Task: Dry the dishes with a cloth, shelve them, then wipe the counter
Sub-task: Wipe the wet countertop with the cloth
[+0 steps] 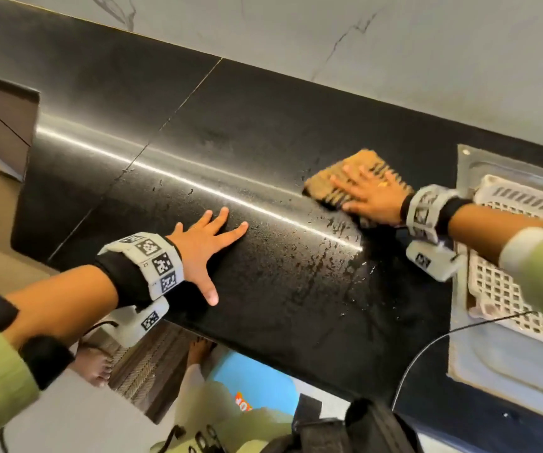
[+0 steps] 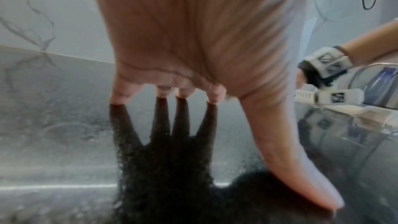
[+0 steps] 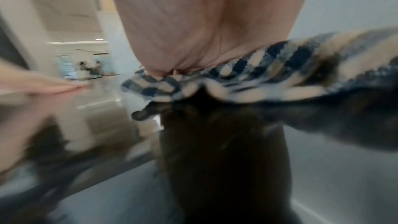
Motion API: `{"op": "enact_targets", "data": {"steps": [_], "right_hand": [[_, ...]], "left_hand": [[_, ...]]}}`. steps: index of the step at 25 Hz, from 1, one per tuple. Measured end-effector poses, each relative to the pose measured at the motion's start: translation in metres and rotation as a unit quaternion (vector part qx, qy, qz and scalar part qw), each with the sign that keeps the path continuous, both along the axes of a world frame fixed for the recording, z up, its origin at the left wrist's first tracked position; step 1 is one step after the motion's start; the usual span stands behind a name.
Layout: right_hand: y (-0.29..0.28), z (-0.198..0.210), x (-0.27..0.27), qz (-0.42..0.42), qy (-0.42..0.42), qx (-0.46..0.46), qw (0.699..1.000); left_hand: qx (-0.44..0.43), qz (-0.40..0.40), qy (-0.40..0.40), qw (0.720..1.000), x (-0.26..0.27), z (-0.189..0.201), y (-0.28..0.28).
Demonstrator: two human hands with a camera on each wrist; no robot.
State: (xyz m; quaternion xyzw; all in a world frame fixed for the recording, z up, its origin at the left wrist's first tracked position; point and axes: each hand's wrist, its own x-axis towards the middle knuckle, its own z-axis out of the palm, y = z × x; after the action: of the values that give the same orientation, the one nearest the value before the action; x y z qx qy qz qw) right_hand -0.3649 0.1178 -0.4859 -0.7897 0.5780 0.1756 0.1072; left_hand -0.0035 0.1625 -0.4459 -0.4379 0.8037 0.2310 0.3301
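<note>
A tan cloth [image 1: 338,178] with dark stripes lies flat on the black counter [image 1: 263,132] at the right. My right hand [image 1: 368,194] presses flat on it with straight fingers; the cloth [image 3: 247,81] looks blurred under the palm in the right wrist view. My left hand [image 1: 211,243] rests spread on the bare counter near the front edge, holding nothing. Its fingertips [image 2: 117,99] touch the glossy counter [image 2: 53,125]. Water droplets [image 1: 329,253] streak the surface between the hands. No dishes are in view.
A white plastic dish rack [image 1: 505,273] sits on a metal drainboard [image 1: 492,364] at the right edge. A marble wall [image 1: 361,34] runs behind the counter. A cable [image 1: 427,351] crosses the counter's front right. Floor and a blue mat [image 1: 257,380] lie below.
</note>
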Motion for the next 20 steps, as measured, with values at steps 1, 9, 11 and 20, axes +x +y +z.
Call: {"op": "enact_targets", "data": {"steps": [1, 9, 11, 20], "right_hand": [[-0.032, 0.0, -0.024, -0.044, 0.0, 0.005, 0.999], [-0.182, -0.01, -0.093, -0.234, -0.058, -0.043, 0.969], [-0.163, 0.007, -0.047, -0.095, -0.061, -0.047, 0.993], [0.125, 0.004, 0.115, 0.319, -0.007, 0.09, 0.944]], "left_hand": [[0.001, 0.002, -0.001, 1.0, 0.0, 0.0, 0.0], [0.028, 0.022, -0.018, 0.999, -0.005, -0.007, -0.005], [0.03, 0.03, -0.019, 0.999, -0.007, -0.007, -0.005], [0.008, 0.023, -0.029, 0.999, -0.013, 0.008, -0.001]]}}
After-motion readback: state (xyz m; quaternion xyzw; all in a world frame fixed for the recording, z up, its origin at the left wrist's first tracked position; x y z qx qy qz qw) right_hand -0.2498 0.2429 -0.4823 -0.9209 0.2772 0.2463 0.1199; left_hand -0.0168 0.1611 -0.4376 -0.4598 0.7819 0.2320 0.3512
